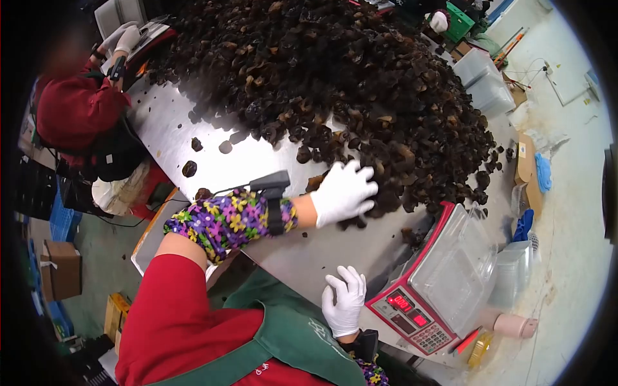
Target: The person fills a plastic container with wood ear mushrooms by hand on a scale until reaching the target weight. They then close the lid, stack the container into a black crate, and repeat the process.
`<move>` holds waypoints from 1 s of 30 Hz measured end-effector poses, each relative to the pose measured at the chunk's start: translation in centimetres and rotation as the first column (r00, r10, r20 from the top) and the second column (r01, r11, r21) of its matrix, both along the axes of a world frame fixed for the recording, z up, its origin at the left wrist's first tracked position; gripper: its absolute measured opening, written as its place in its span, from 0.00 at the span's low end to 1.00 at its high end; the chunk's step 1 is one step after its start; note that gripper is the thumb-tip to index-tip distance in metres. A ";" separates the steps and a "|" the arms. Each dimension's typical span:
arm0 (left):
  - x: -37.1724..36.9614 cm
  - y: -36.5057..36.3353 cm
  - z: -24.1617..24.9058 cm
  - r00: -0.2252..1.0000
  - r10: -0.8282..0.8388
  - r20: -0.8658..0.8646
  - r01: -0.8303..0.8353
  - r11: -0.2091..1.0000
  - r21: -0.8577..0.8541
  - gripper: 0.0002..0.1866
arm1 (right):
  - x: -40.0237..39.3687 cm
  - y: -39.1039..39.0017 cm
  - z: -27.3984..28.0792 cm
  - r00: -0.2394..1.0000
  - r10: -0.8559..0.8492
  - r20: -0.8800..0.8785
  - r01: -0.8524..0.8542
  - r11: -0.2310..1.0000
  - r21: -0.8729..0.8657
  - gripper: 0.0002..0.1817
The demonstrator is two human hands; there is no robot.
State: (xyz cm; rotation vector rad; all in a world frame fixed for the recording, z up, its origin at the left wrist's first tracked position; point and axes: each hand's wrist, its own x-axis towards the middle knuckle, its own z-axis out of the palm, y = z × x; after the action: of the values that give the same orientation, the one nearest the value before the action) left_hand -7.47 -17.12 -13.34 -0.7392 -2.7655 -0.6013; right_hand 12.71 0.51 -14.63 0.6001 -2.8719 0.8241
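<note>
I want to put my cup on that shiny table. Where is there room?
Bare metal shows on the table left of the mushroom pile, with only stray pieces. Another bare strip lies between the left hand, the right hand and the scale. The pile crowds the middle and far side.

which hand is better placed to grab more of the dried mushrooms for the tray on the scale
Probably the left hand: it already lies palm-down on the edge of the mushroom pile. The right hand rests on bare table beside the scale, apart from the pile.
</note>
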 end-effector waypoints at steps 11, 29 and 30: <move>11.5 -6.3 0.1 0.990 0.139 -0.025 -0.133 0.978 0.163 0.30 | 0.1 -0.2 -0.1 1.000 -0.015 -0.014 0.015 1.000 0.018 0.15; 14.0 -9.5 -0.7 0.810 0.572 0.129 -0.541 0.643 0.542 0.14 | -5.5 -5.3 3.7 0.993 -0.086 -0.080 0.083 0.996 -0.034 0.28; 14.0 -9.3 -0.6 0.825 0.552 0.124 -0.516 0.643 0.566 0.14 | -5.7 -5.3 2.8 0.993 -0.080 -0.082 0.078 0.996 -0.037 0.28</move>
State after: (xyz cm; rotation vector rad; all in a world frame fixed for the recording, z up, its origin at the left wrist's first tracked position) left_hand 6.54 -26.47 -13.95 0.2051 -2.3284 -1.1643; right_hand 7.01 -4.75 -11.86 0.5012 -2.7809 0.8149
